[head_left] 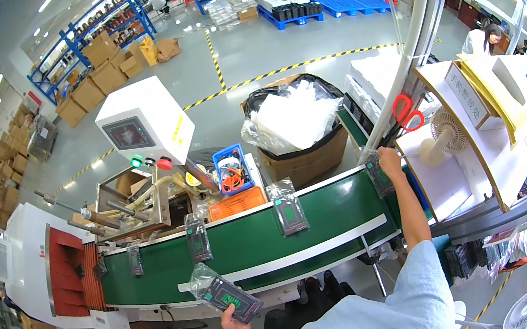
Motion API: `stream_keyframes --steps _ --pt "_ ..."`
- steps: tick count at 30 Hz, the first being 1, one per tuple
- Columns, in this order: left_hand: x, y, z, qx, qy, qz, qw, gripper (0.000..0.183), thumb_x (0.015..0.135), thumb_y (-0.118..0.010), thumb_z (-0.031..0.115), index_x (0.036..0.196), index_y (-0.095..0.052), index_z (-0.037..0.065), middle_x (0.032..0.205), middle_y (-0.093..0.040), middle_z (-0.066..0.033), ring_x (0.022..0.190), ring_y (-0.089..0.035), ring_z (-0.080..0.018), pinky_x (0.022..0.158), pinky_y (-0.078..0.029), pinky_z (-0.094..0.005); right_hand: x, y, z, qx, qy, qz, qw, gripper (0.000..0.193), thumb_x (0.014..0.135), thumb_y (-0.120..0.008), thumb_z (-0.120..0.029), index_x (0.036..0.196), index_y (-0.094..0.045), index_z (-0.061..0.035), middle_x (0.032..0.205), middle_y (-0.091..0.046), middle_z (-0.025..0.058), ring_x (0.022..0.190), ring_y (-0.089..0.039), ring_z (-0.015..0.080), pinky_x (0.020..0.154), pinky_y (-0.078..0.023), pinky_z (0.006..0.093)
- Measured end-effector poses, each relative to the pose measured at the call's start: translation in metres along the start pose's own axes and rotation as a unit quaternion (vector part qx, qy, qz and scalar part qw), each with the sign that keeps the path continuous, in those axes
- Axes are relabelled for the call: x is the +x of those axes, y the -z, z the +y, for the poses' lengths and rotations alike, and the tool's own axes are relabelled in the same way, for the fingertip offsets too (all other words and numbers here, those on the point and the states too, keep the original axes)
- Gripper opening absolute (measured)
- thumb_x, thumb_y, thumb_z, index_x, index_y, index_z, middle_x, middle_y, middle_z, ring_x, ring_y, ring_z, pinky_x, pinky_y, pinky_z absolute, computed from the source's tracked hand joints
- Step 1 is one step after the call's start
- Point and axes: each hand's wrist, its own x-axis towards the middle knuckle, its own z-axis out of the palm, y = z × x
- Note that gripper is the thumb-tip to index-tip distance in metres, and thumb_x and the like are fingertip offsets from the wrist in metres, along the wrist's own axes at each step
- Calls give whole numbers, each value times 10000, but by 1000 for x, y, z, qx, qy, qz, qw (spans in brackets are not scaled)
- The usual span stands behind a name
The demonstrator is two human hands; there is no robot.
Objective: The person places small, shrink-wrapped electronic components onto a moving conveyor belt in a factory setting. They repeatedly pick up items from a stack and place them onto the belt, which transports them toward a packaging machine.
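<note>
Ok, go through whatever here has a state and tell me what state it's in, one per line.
Left hand: holding a bagged device over the belt's near edge.
Right hand: gripping a bagged device at the belt's far end.
Green belt: three bagged devices lying on it.
Box: open, full of clear bags.
Scissors: hanging, closed.

The belt (248, 244) is running left to right in front of the person. Three bags (290, 213) are lying on the belt, spaced apart along it. A machine (56, 268) is sitting at the belt's left end. A console (144, 122) is standing behind the belt, with a bin (232, 169) to its right. A lined box (299, 129) is sitting behind the belt's right half. A fan (444, 133) is standing past the belt's right end.
</note>
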Motion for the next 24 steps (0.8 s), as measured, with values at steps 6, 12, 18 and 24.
stream_keyframes --steps 6,12,18,24 --pt "-12 -18 0 44 -42 9 998 502 739 -533 73 1220 -426 -21 1165 -518 -202 1057 -526 -319 911 -431 -460 9 -66 7 124 -83 -65 987 210 807 -511 -192 785 -617 -12 800 -601 192 799 -576 382 695 -434 463" --pt "-15 -30 -20 23 -1 11 1000 507 732 -526 57 1224 -422 -4 1170 -513 -221 1069 -523 -335 917 -427 -475 -16 -154 7 112 -117 39 986 219 756 -559 -221 799 -666 -35 719 -593 226 736 -586 390 691 -459 443" --pt "-16 -22 -36 36 41 9 998 440 772 -518 9 1205 -438 18 1113 -559 -132 1013 -561 -283 899 -442 -454 -37 -138 -66 178 -160 -13 971 226 817 -518 -234 841 -663 -63 864 -577 197 842 -540 360 745 -431 434" --pt "-21 -28 -37 96 79 -8 992 409 812 -548 77 1206 -452 25 1102 -566 -91 1002 -561 -206 866 -454 -362 -55 -132 -117 213 -124 -10 969 246 832 -504 -253 823 -657 -60 841 -573 201 804 -543 365 715 -426 445"
